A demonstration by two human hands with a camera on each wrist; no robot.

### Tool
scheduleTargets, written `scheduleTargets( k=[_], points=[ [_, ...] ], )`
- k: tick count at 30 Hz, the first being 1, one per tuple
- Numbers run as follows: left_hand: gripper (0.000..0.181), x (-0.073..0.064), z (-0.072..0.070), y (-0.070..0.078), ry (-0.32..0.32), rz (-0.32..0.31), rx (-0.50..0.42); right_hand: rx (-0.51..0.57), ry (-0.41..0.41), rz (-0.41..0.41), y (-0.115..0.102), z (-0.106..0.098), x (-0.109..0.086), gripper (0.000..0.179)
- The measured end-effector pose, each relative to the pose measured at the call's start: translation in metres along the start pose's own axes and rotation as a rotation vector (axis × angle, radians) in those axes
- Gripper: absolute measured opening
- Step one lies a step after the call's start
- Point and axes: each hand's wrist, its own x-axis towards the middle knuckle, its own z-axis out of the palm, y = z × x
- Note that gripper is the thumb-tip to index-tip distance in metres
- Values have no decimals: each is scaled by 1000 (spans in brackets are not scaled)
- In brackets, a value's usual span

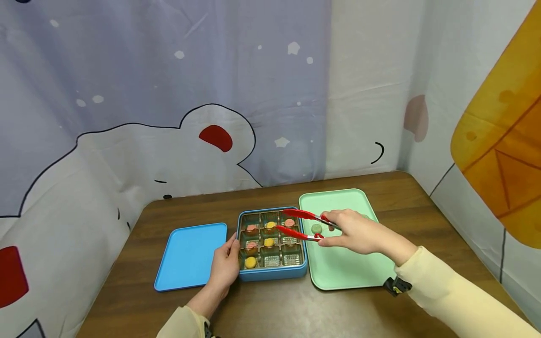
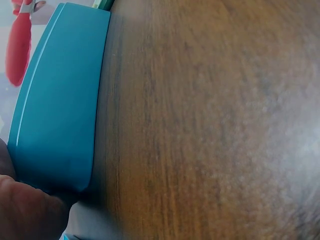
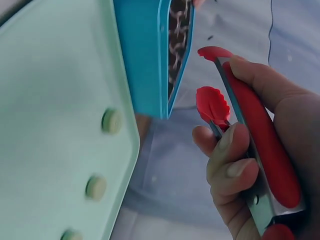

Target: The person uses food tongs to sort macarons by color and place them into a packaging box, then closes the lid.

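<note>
A blue box (image 1: 274, 273) with a clear divided insert stands on the table. Pink macarons (image 1: 289, 222) and yellow macarons (image 1: 251, 262) sit in several of its compartments; the two front ones at the middle and right hold none. My left hand (image 1: 224, 267) holds the box by its left side, at the near corner. With my right hand (image 1: 359, 232) I grip red-tipped tongs (image 1: 299, 214), their arms spread and nothing between the tips. The tips hover over the right part of the box. Green macarons (image 3: 114, 121) lie on the pale green tray (image 1: 351, 267), partly hidden by my right hand.
To the left of the box lies a flat blue lid (image 1: 190, 258). The green tray stands close against the box's right side. Behind the wooden table (image 1: 270, 310) hangs a printed curtain (image 1: 287, 94), which also runs along both sides.
</note>
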Motion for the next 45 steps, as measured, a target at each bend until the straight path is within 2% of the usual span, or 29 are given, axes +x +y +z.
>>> scheduleTargets(
  k=[6,8,11,17,29,35,45],
  points=[
    [48,1,-1,-1,10,-9,-2,-28,19,95,23,-13,-18,53],
    [48,1,-2,-1,15,-10,0,-25,16,120,30,-15,-24,54],
    [48,1,-2,-1,14,-14,3,-8,-10,145,39,-14,-31,49],
    [49,0,-3,-1,11,-12,14,10,-42,125,50,-4,-39,31],
    [48,-1,-1,1,14,-18,17,-16,-66,164,61,10,-38,27],
    [48,0,1,3,8,-12,13,-15,-64,173,61,12,-41,30],
    [49,-1,0,4,1,-14,15,3,-54,158,60,8,-44,25]
  ],
)
